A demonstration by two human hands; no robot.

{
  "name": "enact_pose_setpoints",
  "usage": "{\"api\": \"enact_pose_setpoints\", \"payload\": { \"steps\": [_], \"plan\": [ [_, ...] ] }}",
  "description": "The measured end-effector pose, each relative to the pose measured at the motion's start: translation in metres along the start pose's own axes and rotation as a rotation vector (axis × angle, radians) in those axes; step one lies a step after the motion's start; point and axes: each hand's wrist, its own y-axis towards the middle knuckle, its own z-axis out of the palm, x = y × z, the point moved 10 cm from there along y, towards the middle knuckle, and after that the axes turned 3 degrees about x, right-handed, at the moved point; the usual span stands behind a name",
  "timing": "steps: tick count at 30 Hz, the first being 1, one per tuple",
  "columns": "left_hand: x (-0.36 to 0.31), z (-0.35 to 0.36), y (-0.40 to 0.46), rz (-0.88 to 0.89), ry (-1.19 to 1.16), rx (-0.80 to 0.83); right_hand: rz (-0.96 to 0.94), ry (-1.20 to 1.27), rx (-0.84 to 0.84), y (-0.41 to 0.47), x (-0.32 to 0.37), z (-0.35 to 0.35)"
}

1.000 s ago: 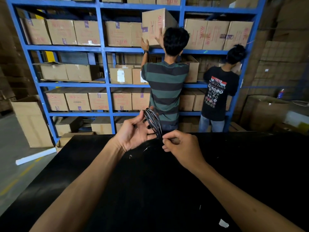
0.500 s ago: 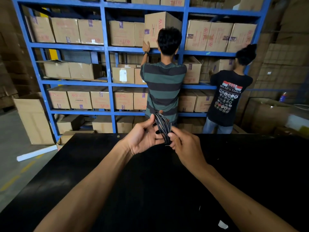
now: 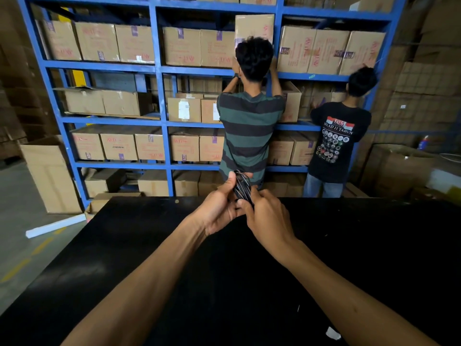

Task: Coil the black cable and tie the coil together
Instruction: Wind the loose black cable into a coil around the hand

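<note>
Cable [image 3: 242, 187] coil sits bunched between both hands, held above the far edge of the black table [image 3: 124, 258]. Left hand [image 3: 219, 208]: grip closed on the coil, thumb up along its left side. Right hand [image 3: 268, 216]: grip closed on the coil's lower part, fingers curled over it. White scrap [image 3: 333, 333] on the table, near right. Beyond, two people face the blue shelves [image 3: 159, 71] of boxes.

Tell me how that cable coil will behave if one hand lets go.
Likely floppy: the cable coil is thin loops squeezed flat between the left hand and right hand. It probably springs open, since no tie shows. It looks light, held by fingertips above the black table.
</note>
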Motion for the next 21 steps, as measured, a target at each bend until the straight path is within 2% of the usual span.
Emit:
{"api": "enact_pose_setpoints", "payload": {
  "steps": [7,10,17,21],
  "plan": [
    [-0.009,-0.008,0.001,0.102,0.142,-0.117,-0.094,0.125,-0.004,-0.006,0.017,0.009],
    [-0.008,-0.004,-0.002,0.131,0.199,-0.103,-0.12,0.244,0.01,-0.005,0.019,0.011],
    [-0.009,0.0,-0.002,0.134,0.133,-0.029,-0.249,0.425,0.136,0.004,0.016,0.008],
    [-0.006,0.004,-0.001,0.106,0.121,-0.034,-0.231,0.528,0.121,0.003,0.014,0.006]
  ]
}}
